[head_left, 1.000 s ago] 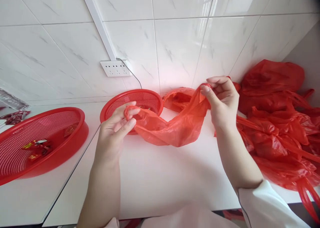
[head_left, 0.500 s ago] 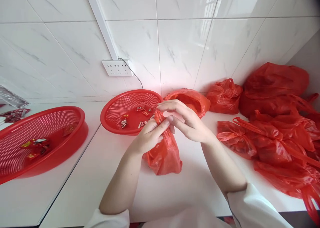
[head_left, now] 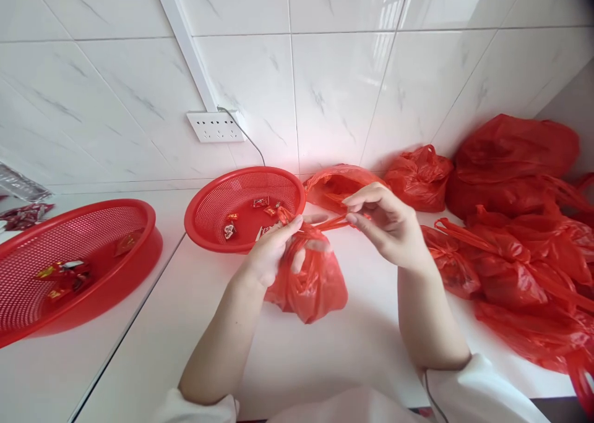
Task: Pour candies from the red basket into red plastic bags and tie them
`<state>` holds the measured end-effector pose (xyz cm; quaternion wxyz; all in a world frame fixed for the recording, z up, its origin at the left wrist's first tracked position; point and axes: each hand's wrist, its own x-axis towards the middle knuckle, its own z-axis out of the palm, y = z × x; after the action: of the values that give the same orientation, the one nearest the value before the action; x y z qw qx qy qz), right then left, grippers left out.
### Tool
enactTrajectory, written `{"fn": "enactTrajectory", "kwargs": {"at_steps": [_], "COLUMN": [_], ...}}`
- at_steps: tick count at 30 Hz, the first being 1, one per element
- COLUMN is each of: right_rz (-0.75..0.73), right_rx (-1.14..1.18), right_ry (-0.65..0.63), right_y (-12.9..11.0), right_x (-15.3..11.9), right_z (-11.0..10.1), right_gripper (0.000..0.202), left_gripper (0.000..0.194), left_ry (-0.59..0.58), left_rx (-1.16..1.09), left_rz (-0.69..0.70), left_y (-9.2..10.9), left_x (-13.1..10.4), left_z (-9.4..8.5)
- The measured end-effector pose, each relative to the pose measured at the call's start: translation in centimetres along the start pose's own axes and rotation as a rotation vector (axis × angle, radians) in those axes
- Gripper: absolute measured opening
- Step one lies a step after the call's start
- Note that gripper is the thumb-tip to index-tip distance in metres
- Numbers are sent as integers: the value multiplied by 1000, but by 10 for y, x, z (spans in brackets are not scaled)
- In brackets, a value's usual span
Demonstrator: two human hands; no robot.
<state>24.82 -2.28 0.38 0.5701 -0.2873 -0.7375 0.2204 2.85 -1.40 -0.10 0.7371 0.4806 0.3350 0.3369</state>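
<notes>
A thin red plastic bag (head_left: 315, 284) rests on the white tabletop in front of me, its lower part bulging and its top gathered. My left hand (head_left: 273, 247) is closed around the gathered neck, thumb on top, with some fingers partly behind the red film. To the right, my right hand (head_left: 385, 222) pinches a strand of the same bag between thumb and fingertips and holds it stretched out sideways. What lies inside the bag cannot be made out.
Behind my left hand stands a red perforated basket (head_left: 204, 225) with several wrapped sweets (head_left: 260, 202). A larger red basket (head_left: 148, 231) is at the left. An open red bag (head_left: 338, 179) lies at the wall; several filled red bags (head_left: 510, 256) crowd the right side. A power strip (head_left: 216, 127) is on the wall.
My right hand has moved right, away from the left hand, drawing out a strand of the bag. The left hand still grips the neck; the bag's body has spread slightly rightward.
</notes>
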Motion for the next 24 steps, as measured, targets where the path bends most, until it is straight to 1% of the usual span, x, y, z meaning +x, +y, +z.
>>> {"fn": "enactTrajectory", "kwargs": {"at_steps": [1,2,3,5,6,7,8,9,10,11,12,13,14,15,16,17,18,19,21,22,24], "right_rz": [3,5,3,-4,1,11,25,43,73,109,152,200,249,293,329,356,374,382,383,377,358], "right_rx": [12,20,17,0,-7,-10,-11,-7,5,26,58,104,159,214,264,308,345,376,412,418,403], "right_ry": [10,-14,-76,-287,-401,-485,-519,-501,-445,-377,-321,-294,-296,-314,-336,-348,-348,-340,-323,-321,-323], "right_y": [-1,-4,-6,-13,-16,-18,-19,-18,-17,-13,-9,-4,2,8,14,19,23,26,29,30,30], "right_x": [-1,-2,-3,-4,-4,-4,-3,-2,0,1,2,3,4,4,4,4,4,4,5,5,6], "right_z": [-6,-11,-16,-24,-26,-27,-27,-26,-23,-19,-15,-9,-3,3,9,14,19,23,28,29,29], "right_gripper": [16,16,17,18,18,17,17,16,16,16,16,18,21,25,28,32,35,37,38,37,32], "left_gripper": [37,33,28,21,21,25,28,29,27,22,20,27,36,44,48,50,50,48,40,36,29], "left_ry": [11,22,30,37,37,21,-21,-77,-132,-176,-189,-154,-76,26,126,217,282,315,336,344,372], "left_rx": [-71,-150,-230,-338,-343,-303,-214,-76,101,307,530,754,963,1142,1279,1363,1396,1383,1276,1212,1117], "left_rz": [-9,-19,-27,-26,-7,23,53,80,109,140,175,229,306,405,514,630,744,846,999,1056,1120], "left_y": [-1,-2,-4,-6,-7,-7,-6,-5,-4,-3,-2,-1,-1,-2,-3,-5,-6,-8,-10,-10,-10], "left_x": [3,7,10,15,15,14,11,6,0,-6,-12,-17,-21,-23,-23,-21,-18,-15,-7,-4,1], "left_z": [-1,-1,0,1,2,2,3,3,4,4,5,5,4,4,2,1,-1,-3,-5,-6,-6]}}
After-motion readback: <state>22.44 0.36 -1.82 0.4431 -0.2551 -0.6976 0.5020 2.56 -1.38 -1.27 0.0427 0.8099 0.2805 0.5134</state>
